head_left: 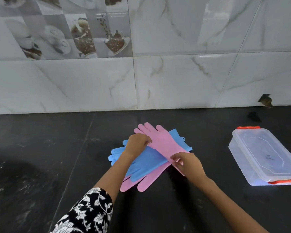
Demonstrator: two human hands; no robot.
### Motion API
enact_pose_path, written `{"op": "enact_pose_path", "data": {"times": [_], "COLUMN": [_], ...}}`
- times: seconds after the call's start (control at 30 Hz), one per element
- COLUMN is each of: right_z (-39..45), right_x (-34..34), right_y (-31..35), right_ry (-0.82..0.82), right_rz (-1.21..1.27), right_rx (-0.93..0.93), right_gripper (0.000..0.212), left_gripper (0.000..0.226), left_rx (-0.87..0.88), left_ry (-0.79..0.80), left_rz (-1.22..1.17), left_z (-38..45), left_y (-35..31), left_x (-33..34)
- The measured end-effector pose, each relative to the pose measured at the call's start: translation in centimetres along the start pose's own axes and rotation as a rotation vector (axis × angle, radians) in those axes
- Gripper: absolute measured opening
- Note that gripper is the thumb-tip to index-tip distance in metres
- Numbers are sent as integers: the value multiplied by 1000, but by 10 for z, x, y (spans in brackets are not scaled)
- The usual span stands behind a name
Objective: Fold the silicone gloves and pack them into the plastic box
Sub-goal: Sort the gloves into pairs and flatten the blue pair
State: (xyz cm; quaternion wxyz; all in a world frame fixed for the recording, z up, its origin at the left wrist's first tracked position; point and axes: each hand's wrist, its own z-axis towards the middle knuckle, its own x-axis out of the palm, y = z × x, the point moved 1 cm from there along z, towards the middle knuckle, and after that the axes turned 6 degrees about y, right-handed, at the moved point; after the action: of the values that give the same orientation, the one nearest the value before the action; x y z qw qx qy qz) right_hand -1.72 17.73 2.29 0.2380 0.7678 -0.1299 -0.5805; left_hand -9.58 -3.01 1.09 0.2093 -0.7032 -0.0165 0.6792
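Observation:
A pile of pink and blue silicone gloves lies on the black counter. The top pink glove (pixel 163 140) stretches diagonally, fingers toward the wall. My left hand (pixel 138 142) presses on it near its palm. My right hand (pixel 186 163) pinches its cuff end. Blue gloves (pixel 146 163) lie beneath, with another pink glove (pixel 144 181) at the bottom of the pile. The clear plastic box (pixel 265 157) with orange clips stands to the right, its lid on.
The black stone counter (pixel 40 157) runs up to a white marble-tiled wall (pixel 175 81). A chipped hole in the wall (pixel 265 100) sits at the far right. A patterned sleeve (pixel 87 212) covers my left upper arm.

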Motion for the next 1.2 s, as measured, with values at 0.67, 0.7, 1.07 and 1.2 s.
{"op": "enact_pose_path", "data": {"times": [0.67,0.7,1.07,1.2], "right_z": [60,59,13,16], "right_x": [2,7,158,161], "right_y": [197,207,247,217], "right_ry": [-106,-103,392,354], "right_rz": [172,156,107,69], "right_rx": [-405,-429,-540,-501], "right_gripper": [24,24,34,27], "left_gripper": [21,20,33,34], "left_rx": [-205,-209,-586,-616], "left_ry": [-255,-273,-198,-252], "left_rz": [-180,-206,-199,-146], "left_z": [-40,-45,-195,-203], "left_y": [148,156,235,223], "left_x": [-155,-161,-63,-43]}}
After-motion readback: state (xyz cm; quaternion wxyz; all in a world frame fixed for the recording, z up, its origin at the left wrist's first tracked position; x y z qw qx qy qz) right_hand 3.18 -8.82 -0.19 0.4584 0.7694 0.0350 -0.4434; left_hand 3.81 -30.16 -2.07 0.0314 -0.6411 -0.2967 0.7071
